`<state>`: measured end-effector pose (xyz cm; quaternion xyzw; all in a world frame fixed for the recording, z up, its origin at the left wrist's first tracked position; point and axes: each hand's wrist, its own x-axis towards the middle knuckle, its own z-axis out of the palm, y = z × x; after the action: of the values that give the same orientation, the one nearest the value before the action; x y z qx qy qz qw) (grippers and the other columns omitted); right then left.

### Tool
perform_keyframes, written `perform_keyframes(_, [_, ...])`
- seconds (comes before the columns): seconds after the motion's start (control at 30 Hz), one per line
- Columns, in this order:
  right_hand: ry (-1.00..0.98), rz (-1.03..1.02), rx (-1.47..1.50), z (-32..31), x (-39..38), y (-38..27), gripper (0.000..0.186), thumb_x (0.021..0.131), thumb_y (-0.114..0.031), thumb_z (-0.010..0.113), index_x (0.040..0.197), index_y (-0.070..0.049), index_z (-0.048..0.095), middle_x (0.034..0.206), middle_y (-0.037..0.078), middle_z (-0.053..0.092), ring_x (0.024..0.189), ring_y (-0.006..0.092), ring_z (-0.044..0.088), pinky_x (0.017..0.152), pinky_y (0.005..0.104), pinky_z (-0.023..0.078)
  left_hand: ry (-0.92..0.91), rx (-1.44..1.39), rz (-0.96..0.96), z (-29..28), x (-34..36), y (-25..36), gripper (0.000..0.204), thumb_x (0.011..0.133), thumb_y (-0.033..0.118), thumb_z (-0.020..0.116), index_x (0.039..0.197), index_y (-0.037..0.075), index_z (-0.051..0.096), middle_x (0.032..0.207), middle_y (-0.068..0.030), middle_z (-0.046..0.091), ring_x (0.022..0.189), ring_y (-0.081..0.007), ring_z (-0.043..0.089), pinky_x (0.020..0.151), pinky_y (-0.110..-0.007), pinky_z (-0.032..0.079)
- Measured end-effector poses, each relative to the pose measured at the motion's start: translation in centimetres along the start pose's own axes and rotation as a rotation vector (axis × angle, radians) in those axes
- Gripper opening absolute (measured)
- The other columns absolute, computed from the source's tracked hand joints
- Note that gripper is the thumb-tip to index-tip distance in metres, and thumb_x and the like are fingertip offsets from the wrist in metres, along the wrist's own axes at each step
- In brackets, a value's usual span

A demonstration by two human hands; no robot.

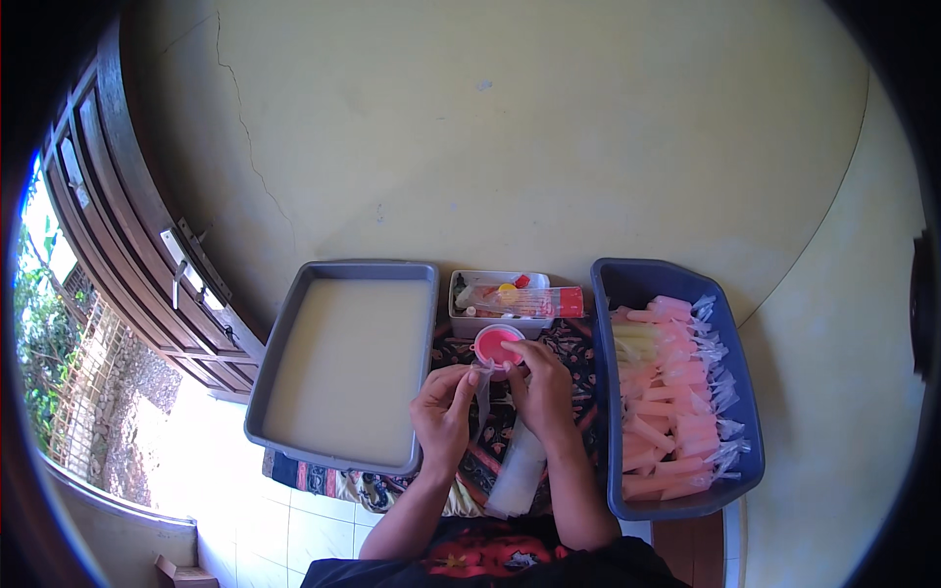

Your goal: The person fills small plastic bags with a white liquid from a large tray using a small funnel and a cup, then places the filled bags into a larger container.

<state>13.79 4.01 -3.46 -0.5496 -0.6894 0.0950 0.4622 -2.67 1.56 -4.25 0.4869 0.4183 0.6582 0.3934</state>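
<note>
My left hand [443, 412] pinches the top of a narrow clear plastic bag [482, 404], which hangs down limp from the fingertips. Close beside it, my right hand [541, 392] has its finger and thumb at the right rim of a small round pink cup [498, 343]. The cup has a pale rim and a pink inside; whether it holds liquid is hard to see. Both hands almost meet just below it. Under my right forearm lies a stack of flat clear plastic bags [518, 475] on the patterned cloth [570, 345].
At left stands a wide grey tub [257, 412] of cloudy whitish liquid. A grey tub [742, 392] at right holds many tied bags of pink and pale yellow filling. Behind the cup, a small white box [475, 327] carries bottles and a red-ended clear packet [534, 300]. An open wooden door [137, 245] stands left.
</note>
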Motion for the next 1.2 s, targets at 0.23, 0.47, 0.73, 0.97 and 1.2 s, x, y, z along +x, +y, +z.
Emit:
perform_keyframes(0.23, [-0.110,-0.007,-0.129,2.6,-0.3,2.0,0.019,0.096,-0.012,0.075,0.111,-0.002,0.080,0.112,0.019,0.079,0.103,0.0403,0.076,0.095,0.0479,0.059,0.021,-0.033,-0.037,0.3,-0.5,-1.0,0.017,0.103,0.010,0.079,0.110,-0.005,0.083,0.113,-0.0108,0.077,0.103,-0.0156,0.070,0.093,-0.028,0.055])
perform_keyframes(0.47, [0.059,-0.048,-0.002,2.9,-0.1,2.2,0.012,0.098,-0.008,0.071,0.105,-0.002,0.078,0.107,0.017,0.078,0.098,0.0396,0.075,0.090,0.0477,0.059,0.023,-0.071,-0.031,0.2,-0.4,-1.7,0.017,0.104,0.010,0.079,0.110,-0.006,0.081,0.112,-0.0102,0.077,0.103,-0.0143,0.070,0.093,-0.028,0.055])
perform_keyframes(0.73, [0.430,-0.213,-0.015,0.1,1.2,-1.3,0.013,0.097,-0.003,0.076,0.110,-0.003,0.081,0.107,0.013,0.078,0.096,0.0326,0.077,0.087,0.0414,0.062,0.031,-0.144,-0.083,0.4,0.1,-1.8,0.018,0.106,0.010,0.076,0.114,-0.005,0.079,0.111,-0.0091,0.078,0.101,-0.0124,0.071,0.094,-0.027,0.056])
perform_keyframes(0.97, [0.543,-0.319,0.077,-3.0,0.3,-5.6,0.010,0.100,-0.002,0.076,0.109,0.000,0.080,0.105,0.015,0.080,0.094,0.0294,0.078,0.084,0.0377,0.062,0.040,-0.180,-0.091,0.5,0.2,-1.7,0.019,0.105,0.012,0.078,0.114,-0.004,0.080,0.115,-0.0099,0.077,0.104,-0.0134,0.070,0.094,-0.028,0.055])
perform_keyframes(1.2, [0.486,-0.351,0.085,-3.3,-0.1,-6.5,0.010,0.099,-0.001,0.076,0.107,0.002,0.080,0.104,0.016,0.080,0.093,0.0296,0.078,0.083,0.0364,0.061,0.033,-0.209,-0.122,0.1,0.0,-1.7,0.019,0.105,0.013,0.079,0.113,-0.005,0.080,0.113,-0.0099,0.077,0.104,-0.0139,0.070,0.094,-0.028,0.055])
